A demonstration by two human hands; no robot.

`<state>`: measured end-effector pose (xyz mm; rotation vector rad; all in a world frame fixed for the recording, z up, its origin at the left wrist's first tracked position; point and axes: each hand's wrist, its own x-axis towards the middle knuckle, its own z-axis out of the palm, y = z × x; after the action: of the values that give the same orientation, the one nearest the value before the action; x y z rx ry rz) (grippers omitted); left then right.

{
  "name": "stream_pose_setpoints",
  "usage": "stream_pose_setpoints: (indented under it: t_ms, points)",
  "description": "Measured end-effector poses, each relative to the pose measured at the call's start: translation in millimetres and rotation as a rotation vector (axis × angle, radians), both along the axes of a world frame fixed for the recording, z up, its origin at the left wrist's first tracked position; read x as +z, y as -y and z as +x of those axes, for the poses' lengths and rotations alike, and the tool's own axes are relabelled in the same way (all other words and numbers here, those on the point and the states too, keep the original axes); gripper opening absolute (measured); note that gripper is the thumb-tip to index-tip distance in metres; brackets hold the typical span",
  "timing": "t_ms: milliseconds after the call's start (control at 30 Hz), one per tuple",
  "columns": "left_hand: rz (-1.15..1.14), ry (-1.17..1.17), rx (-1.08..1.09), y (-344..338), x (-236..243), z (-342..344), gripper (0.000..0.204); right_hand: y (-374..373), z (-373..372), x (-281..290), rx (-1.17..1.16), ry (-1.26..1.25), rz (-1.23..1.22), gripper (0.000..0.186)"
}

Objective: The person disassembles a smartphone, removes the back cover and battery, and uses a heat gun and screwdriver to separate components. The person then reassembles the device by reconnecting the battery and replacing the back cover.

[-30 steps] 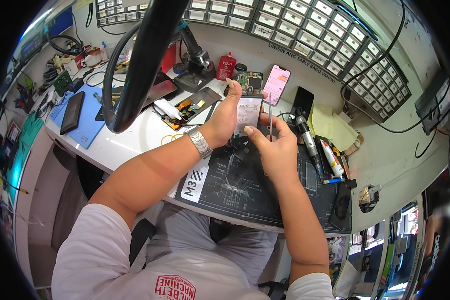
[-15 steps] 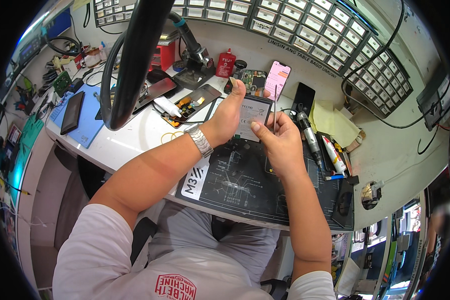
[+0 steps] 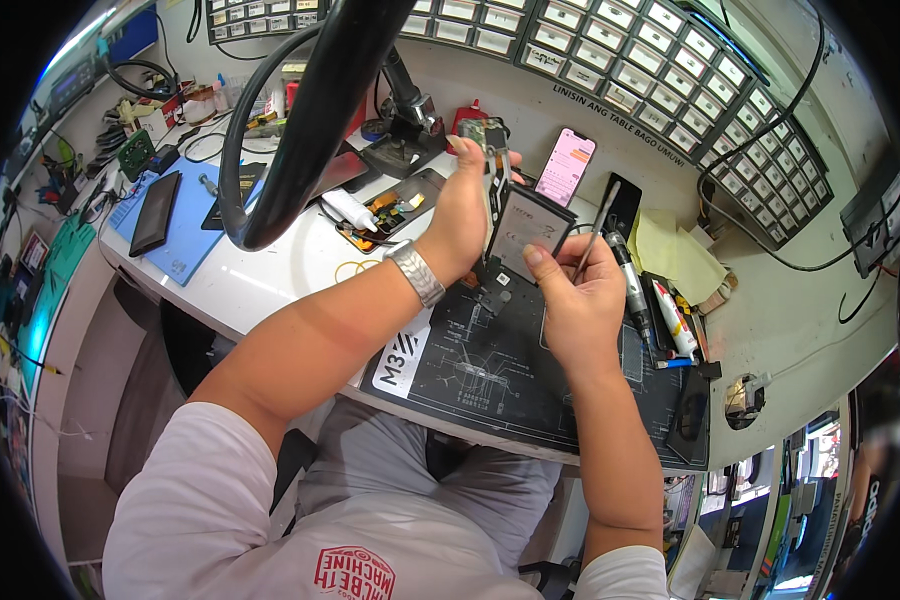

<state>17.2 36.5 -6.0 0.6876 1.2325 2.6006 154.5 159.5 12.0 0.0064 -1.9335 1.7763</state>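
My left hand (image 3: 453, 222) is wrapped round an opened phone body (image 3: 492, 160), its circuit board exposed at the top. My right hand (image 3: 582, 298) pinches a flat dark-grey battery (image 3: 528, 228) between thumb and fingers. The same hand also carries a slim metal pry tool (image 3: 598, 222), which points up and away. The battery stands at an angle to the phone body, opened out from it along its left side. Whether the two still touch at the lower end is hidden by my hands. Both are raised above a black printed work mat (image 3: 470, 375).
Behind my hands a lit phone (image 3: 567, 165) leans up. A microscope stand (image 3: 405, 130) and its thick black arm (image 3: 315, 110) rise at the left. Another disassembled phone (image 3: 400, 212) with a white tube lies beside it. A rotary tool (image 3: 630, 285) and tubes are at the right.
The battery has swung away from the phone body, which has turned edge-on in my left hand. The metal tool leans further right. The whole view has shifted slightly.
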Motion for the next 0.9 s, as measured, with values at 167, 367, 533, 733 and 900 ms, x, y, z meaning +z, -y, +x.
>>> stream_pose_setpoints:
  t_ms: [167, 367, 533, 733, 900]
  points:
    - [0.033, 0.059, -0.145, 18.5, 8.0, -19.5, 0.095, -38.0, -7.5, 2.6, -0.109, -0.183, -0.119, 0.022]
    - [0.026, 0.024, -0.161, 22.5, 9.6, -27.1, 0.097, -88.0, 16.9, 23.9, -0.237, -0.113, 0.241, 0.017]
    - [-0.017, 0.031, -0.112, 20.9, 3.2, -29.7, 0.096, -71.2, 74.4, 25.4, -0.273, 0.04, 0.987, 0.015]
    - [-0.038, 0.035, -0.139, 17.6, 2.3, -24.4, 0.095, -45.5, 132.0, -23.3, -0.423, 0.003, 1.203, 0.018]
    - [-0.059, -0.01, -0.154, 17.8, -3.0, -24.8, 0.092, -15.6, 145.3, -49.7, -0.451, -0.109, 1.32, 0.021]
